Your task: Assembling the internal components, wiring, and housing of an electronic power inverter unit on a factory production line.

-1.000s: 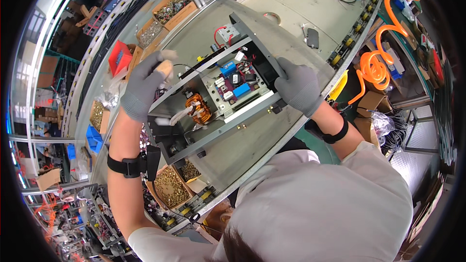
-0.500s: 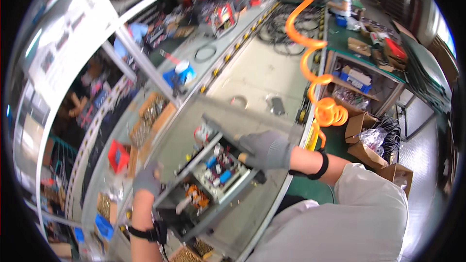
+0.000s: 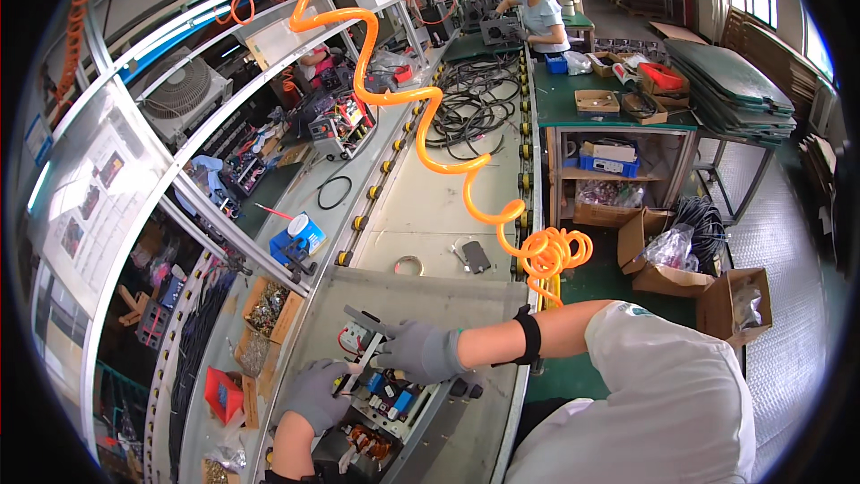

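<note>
An open metal electronics case (image 3: 414,430) lies at an angle on the bench before me. Inside it are a circuit board with blue capacitors (image 3: 405,401) and a copper-wound coil (image 3: 367,441). My left hand (image 3: 321,394), in a grey glove, has its fingers closed over the case's left side, beside a small black-and-yellow part. From the right, my gloved right hand (image 3: 419,354) reaches across the far end, its fingers bent at a pale upright panel (image 3: 365,358); its fingertips are partly hidden. Just beyond them sits the case's metal end plate (image 3: 363,318).
A roller conveyor line (image 3: 421,215) runs away ahead, with black cables (image 3: 475,99) heaped on it. An orange coiled hose (image 3: 430,116) hangs across it. Parts boxes (image 3: 269,305) and a red bin (image 3: 221,394) stand left. Cartons (image 3: 735,305) sit right; a co-worker (image 3: 540,13) stands far off.
My left hand has moved from the case's near left corner up along its side. My right hand has shifted from the right side to the far end, close to the left. The view has turned.
</note>
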`<state>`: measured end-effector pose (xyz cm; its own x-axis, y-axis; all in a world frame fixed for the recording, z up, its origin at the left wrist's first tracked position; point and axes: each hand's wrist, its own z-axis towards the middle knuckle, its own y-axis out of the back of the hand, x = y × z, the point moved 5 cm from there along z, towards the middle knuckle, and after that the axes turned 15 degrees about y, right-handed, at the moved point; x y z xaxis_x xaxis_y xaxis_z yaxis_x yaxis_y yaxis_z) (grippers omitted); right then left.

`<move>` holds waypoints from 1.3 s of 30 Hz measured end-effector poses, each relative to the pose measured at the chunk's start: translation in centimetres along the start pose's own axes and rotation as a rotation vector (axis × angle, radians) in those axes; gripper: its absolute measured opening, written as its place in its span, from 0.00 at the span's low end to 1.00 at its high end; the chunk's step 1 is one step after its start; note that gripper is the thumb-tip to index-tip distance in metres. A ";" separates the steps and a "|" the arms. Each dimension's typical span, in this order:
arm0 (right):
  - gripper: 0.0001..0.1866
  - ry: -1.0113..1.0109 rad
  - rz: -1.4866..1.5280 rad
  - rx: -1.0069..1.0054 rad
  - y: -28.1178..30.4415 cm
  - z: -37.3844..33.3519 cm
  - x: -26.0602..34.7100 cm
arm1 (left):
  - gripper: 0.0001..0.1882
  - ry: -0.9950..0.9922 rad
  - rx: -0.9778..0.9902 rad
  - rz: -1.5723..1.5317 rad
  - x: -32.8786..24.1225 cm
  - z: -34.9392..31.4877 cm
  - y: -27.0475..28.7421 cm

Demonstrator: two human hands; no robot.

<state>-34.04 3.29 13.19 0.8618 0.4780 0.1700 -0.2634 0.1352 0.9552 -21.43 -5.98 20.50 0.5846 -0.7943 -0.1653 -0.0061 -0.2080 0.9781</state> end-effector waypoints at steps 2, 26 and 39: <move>0.19 0.037 -0.030 -0.115 -0.3 -0.4 0.4 | 0.17 -0.045 0.063 0.070 -1.1 0.8 -1.0; 0.16 -0.158 0.381 -0.437 0.1 -2.5 -1.5 | 0.19 0.216 0.235 -0.164 -3.3 1.9 -4.9; 0.23 -0.213 0.138 -0.304 0.1 -2.5 -1.0 | 0.17 0.633 0.090 -0.744 1.7 -0.8 -4.1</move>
<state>-35.96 4.98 12.53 0.8716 0.3231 0.3686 -0.4716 0.3482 0.8101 -19.73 -6.05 16.32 0.7910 0.0043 -0.6118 0.4937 -0.5949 0.6343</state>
